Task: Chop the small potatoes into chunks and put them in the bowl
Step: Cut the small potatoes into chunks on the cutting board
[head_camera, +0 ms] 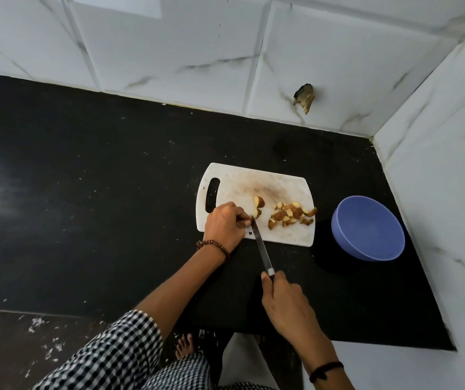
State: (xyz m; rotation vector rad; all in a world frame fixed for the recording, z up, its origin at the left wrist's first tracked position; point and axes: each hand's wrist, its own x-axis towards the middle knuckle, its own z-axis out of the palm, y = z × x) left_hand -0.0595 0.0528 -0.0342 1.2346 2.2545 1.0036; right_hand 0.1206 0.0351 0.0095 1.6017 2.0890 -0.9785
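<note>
Watching from my end, I saw the white cutting board (253, 187) lying on the black table (113, 164) a little right of the frame's centre, with its handle slot toward the left. The left hand (227, 223) came in from the lower left and rested on the board's lower left corner. Its fingers were curled, and their tips pinched the lower end of a cut potato (258, 206) that lay in two brown-skinned pieces near the middle of the board. The right hand (284, 299) sat lower in the frame, off the board and over the table, wrapped firmly round the handle of a knife (260, 246). The blade ran up and to the left from that hand, and its tip met the potato right beside the left fingertips. To the right of that potato, near the board's lower right edge, a loose heap of potato chunks (291, 216) lay with pale cut faces and brown skin showing. The blue bowl (346, 220) stood upright on the table just to the right of the board, apart from it, close to the tiled side wall. A bead bracelet (213, 246) circled the left wrist and a dark thread band (325, 368) the right. A black-and-white checked sleeve (124, 350) filled the lower left. In the marbled wall tiles (169, 52) along the top, I could see a broken hole (304, 97) above the board.
</note>
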